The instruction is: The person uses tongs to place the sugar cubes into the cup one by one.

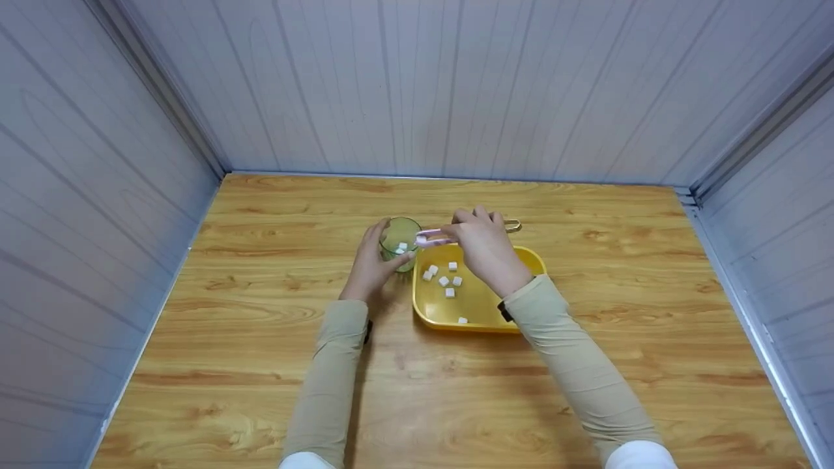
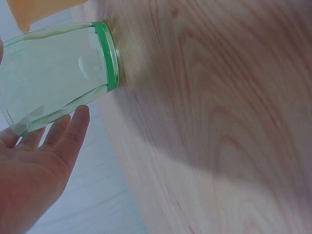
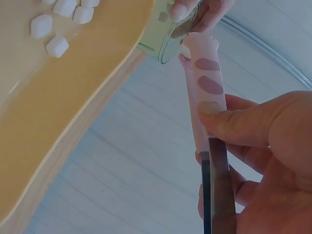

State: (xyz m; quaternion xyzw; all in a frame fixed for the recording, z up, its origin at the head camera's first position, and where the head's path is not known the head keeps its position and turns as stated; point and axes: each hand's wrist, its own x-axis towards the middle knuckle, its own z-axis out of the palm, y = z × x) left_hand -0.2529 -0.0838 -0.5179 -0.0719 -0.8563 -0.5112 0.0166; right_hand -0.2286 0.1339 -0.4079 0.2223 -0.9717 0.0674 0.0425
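One white cube point(image 1: 421, 240) — light, probably slick, best nipped by flat sides — sits in pink tongs point(image 3: 208, 73) the right hand point(image 1: 488, 251) pinches, beside the green glass point(image 2: 58, 73) the left hand point(image 1: 370, 267) grips.

One glass point(image 2: 58, 73), one tray point(image 1: 482, 303), one pair of tongs point(image 3: 218, 151), at least ten white cubes point(image 1: 444, 281)

Seven of the cubes show in the tray, part of which the right arm point(image 1: 580, 365) hides; one is held by the tongs; at least two lie in the glass, where the exact number cannot be told. There are two grips, one left grip point(image 1: 373, 266) and one right grip point(image 1: 487, 249), along with two sleeves point(image 1: 335, 374), one per arm, and two dark wristbands point(image 1: 505, 311), one at each wrist. There is one table point(image 1: 423, 397), and three walls point(image 1: 417, 85) around it: one left, one back, one right.
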